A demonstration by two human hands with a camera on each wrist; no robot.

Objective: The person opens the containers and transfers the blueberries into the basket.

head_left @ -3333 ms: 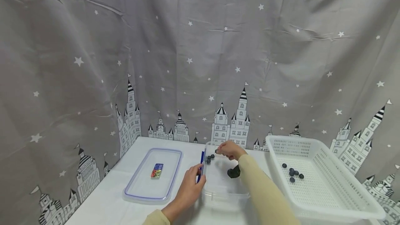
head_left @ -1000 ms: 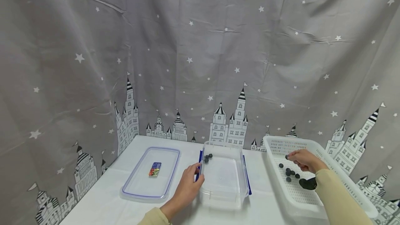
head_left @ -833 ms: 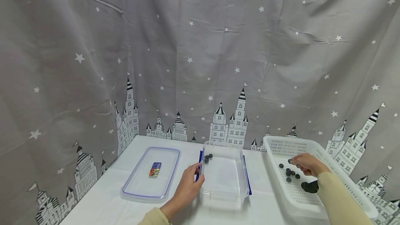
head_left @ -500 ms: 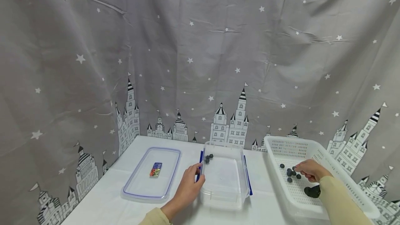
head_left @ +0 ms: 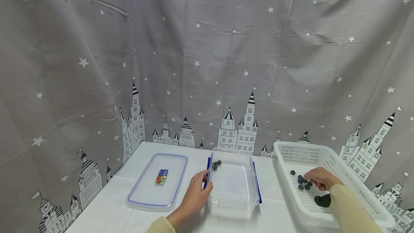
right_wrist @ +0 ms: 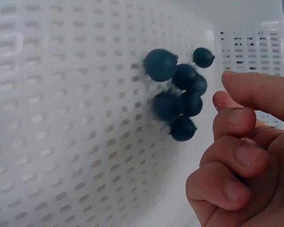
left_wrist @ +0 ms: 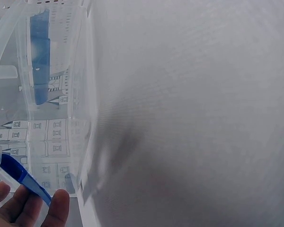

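Observation:
My right hand (head_left: 321, 178) is inside the white perforated basket (head_left: 359, 197), just over several dark, round blueberries (right_wrist: 191, 103) on its floor. In the right wrist view the index finger and thumb stand slightly apart with nothing between them, the other fingers loosely curled. At the left side of the clear plastic container (head_left: 231, 186), my left hand (head_left: 195, 192) holds the blue latch (left_wrist: 23, 177) between thumb and fingers. A small cluster of blueberries (head_left: 215, 168) lies in the container's far left corner.
A clear lid (head_left: 148, 191) with a blue seal and a fruit sticker (head_left: 161, 177) lies flat left of the container. Another blue latch (head_left: 257, 182) hangs on the container's right side. Behind the white table (head_left: 110, 204) hangs a grey curtain (head_left: 181, 64) with stars and castles.
My right hand has moved from the container to the basket with a blueberry, lowered it beside the others and let go. The basket's cluster has shifted slightly. The left hand has stayed at the container.

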